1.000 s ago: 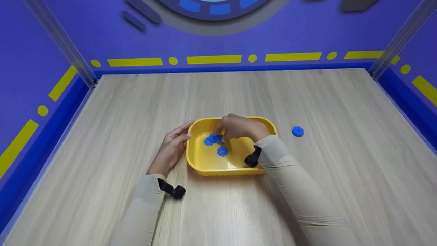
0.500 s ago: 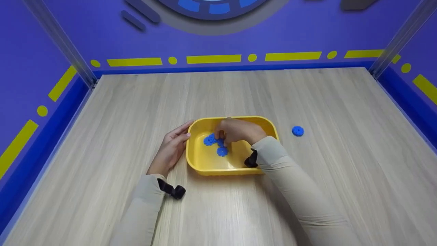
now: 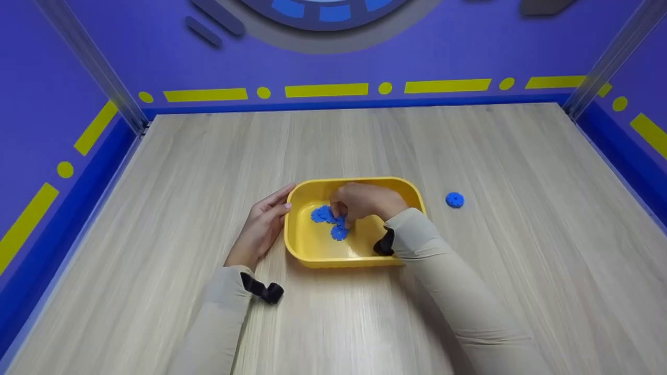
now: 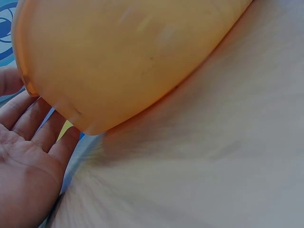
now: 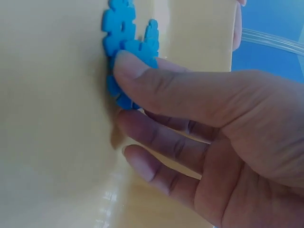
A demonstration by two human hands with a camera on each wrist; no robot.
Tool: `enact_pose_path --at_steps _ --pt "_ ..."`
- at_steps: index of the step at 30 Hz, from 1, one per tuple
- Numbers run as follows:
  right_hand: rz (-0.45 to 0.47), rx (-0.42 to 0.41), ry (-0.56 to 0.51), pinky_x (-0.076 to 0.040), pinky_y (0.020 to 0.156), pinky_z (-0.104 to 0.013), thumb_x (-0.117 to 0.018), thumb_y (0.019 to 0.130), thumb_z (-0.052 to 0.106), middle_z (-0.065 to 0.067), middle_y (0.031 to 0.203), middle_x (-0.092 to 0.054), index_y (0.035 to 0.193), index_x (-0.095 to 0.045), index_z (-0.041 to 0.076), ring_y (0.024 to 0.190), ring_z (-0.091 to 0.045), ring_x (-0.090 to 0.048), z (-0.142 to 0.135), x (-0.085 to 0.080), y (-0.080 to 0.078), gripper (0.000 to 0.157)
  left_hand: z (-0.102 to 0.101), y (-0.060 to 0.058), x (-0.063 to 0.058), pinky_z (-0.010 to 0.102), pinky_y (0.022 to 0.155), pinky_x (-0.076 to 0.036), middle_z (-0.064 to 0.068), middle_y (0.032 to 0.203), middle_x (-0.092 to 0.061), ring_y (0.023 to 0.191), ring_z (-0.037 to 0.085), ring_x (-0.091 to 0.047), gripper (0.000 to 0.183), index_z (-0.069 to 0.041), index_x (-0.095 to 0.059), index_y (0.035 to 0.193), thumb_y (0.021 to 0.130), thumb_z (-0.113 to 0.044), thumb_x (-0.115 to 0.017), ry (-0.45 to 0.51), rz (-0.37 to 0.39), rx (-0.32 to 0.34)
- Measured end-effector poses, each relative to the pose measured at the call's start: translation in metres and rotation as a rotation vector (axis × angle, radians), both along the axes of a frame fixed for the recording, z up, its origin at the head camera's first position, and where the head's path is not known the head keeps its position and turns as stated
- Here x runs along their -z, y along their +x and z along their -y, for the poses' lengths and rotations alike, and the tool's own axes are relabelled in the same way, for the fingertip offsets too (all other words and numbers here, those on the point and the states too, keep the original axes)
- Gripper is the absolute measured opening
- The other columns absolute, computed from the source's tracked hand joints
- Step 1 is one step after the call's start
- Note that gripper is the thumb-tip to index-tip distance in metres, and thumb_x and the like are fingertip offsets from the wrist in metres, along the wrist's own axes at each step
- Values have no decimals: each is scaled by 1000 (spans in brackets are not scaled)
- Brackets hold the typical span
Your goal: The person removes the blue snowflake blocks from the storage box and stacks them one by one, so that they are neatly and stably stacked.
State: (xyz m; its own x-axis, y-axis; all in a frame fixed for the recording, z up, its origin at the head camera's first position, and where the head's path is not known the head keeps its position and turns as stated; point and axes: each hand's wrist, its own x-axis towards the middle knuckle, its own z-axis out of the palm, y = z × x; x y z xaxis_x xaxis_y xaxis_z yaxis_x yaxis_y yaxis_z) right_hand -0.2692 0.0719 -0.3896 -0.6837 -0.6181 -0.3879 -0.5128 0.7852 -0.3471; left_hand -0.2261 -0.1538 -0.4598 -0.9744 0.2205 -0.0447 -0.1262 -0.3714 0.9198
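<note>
Right hand [image 3: 365, 200]: inside the yellow tray [image 3: 323, 245], thumb and forefinger pinching a blue notched disc [image 5: 142, 49], other fingers bent
Left hand [image 3: 262, 223]: fingers loosely extended against the tray's left outer wall, thumb at its rim
Other discs [image 3: 319, 214]: blue, overlapping on the tray's floor, left of its middle
Lone blue disc [image 3: 455, 200]: right of the tray, apart from it
Wooden table [image 3: 172, 208]: under the tray
Purple-blue wall [image 3: 333, 67]: beyond the tray, yellow dashes and dots along it
</note>
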Motion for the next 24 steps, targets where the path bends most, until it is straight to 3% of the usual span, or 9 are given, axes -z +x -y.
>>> enact_pose_path --at_steps 6,12,24 --pt "-2 12 -22 -49 73 -26 -72 84 6 0 86 -61 91 -68 12 80 -17 -54 -5 -3 1 10 -1 0 -1 30 109 -41 14 152 -37 136 22 -41 53 3 -37 145 93 3 -48 -2 11 -8" --pt "9 -18 -51 -52 75 -27 -68 85 2 -1 93 -68 95 -72 11 81 -15 -57 -11 -8 0 14 -1 0 -1 30 109 -41 14 152 -38 137 22 -41 53 3 -37 145 93 3 -48 -1 21 -16" --pt "-16 8 -73 -55 79 -31 -64 88 4 -2 96 -69 97 -72 12 83 -18 -60 -29 -23 1 14 -1 1 -1 29 108 -42 15 153 -36 136 21 -41 53 4 -36 145 93 4 -48 11 13 -5"
